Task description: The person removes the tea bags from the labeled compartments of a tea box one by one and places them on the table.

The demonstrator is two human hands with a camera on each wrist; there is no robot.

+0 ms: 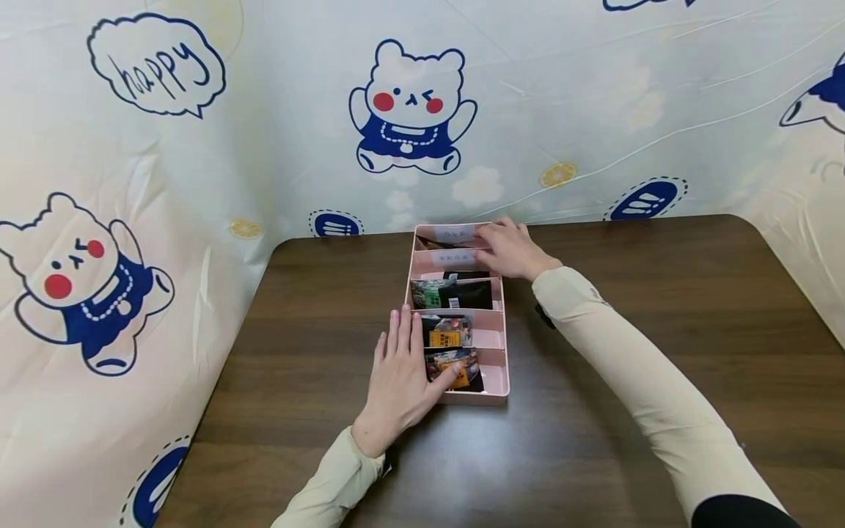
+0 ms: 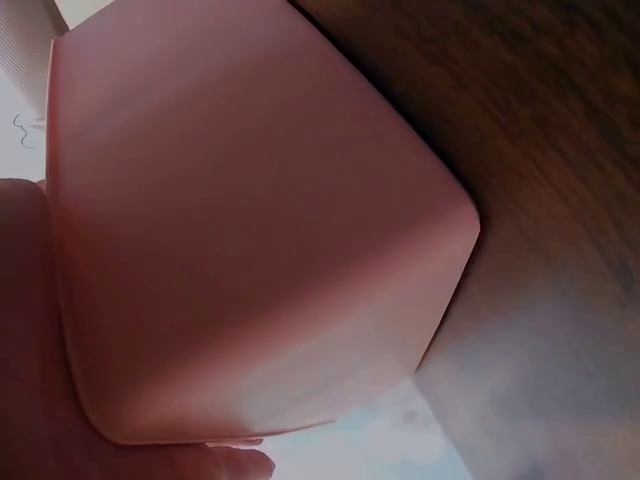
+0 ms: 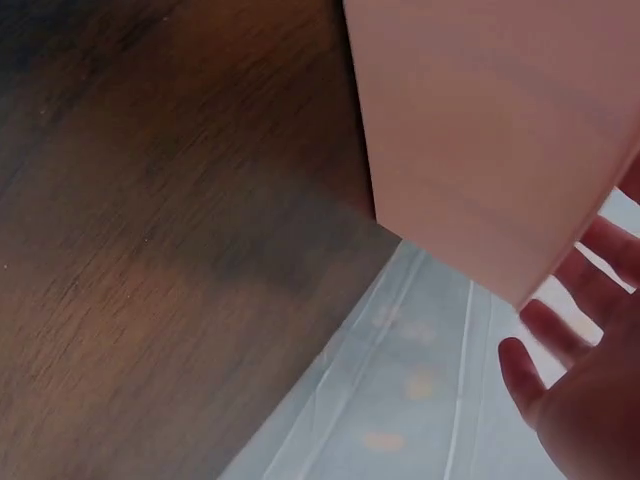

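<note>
A pink divided box lies lengthwise on the table, with small packets in its compartments. Over its near left rim rests my left hand, fingers straight and pointing away, thumb across an orange-and-black packet. A similar packet lies one compartment farther. Beyond that is a black-and-green packet. My right hand reaches over the far right corner, fingertips at the rim beside a white label. In the right wrist view, the right fingers are spread and loosely bent along the box's edge.
The dark wooden table extends around the box. A pale curtain printed with cartoon bears hangs behind the table and along its left side. Close to the table's back edge stands the box's far end.
</note>
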